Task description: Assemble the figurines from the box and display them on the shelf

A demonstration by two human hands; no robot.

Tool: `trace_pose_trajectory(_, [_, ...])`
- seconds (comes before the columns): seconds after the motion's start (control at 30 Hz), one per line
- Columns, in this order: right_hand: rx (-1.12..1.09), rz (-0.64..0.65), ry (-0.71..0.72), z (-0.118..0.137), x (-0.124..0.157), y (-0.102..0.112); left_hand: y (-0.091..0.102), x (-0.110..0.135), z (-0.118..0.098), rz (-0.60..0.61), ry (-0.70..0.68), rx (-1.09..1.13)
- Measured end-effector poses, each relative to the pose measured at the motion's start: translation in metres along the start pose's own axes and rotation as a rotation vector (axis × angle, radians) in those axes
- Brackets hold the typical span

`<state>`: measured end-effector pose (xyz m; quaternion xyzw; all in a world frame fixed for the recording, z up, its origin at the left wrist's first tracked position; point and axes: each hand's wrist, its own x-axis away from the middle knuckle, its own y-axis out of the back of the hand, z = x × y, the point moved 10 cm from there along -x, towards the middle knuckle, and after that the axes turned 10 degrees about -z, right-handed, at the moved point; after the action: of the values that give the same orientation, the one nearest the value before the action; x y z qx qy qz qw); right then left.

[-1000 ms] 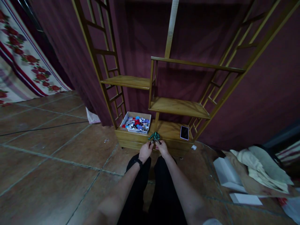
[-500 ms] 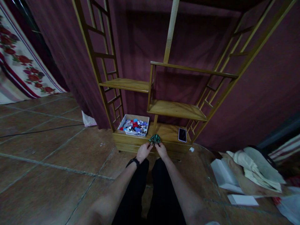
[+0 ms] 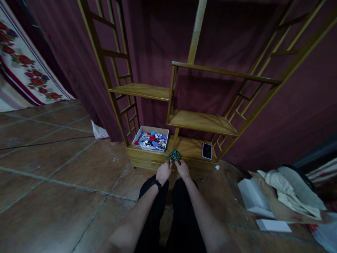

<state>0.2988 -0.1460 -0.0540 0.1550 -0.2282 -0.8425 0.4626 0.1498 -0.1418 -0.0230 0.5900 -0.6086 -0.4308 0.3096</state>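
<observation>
Between my two hands is a small dark green bunched piece [image 3: 173, 155] with a satiny shine; its exact kind is too small to make out. My left hand [image 3: 163, 172], with a dark band on its wrist, pinches its near left side. From the right, the fingers of my right hand [image 3: 183, 169] are closed on its near edge. Both hands are close together above my knees, just in front of the low wooden base [image 3: 146, 160] of a shelf unit. Left of the green piece, an open shallow box [image 3: 167, 138] holds many small red, blue, purple and white pieces.
A phone [image 3: 206, 151] lies on the base at the right. Above rise staggered wooden shelves [image 3: 201, 121] before a maroon curtain [image 3: 155, 42]. White boxes [image 3: 255, 198] and cream cloth [image 3: 285, 191] are on the floor at right. A dark cable [image 3: 52, 142] crosses the tiles at left.
The green piece has turned slightly in my fingers, and a strip of it now sticks out to the left. My left hand has shifted a little to the right. The view has tilted slightly.
</observation>
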Motion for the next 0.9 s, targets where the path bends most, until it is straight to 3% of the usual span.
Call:
trace_pose_trajectory(0.43, [-0.018,0.001,-0.027,0.0008,0.0018,0.006,-0.0063,0.0001,-0.0009,0.029,0.0,0.046])
trace_pose_trajectory(0.9, [-0.029,0.016,0.032,0.0058,0.0061,0.0081,0.0017,0.0034,0.0,0.015,0.002,-0.019])
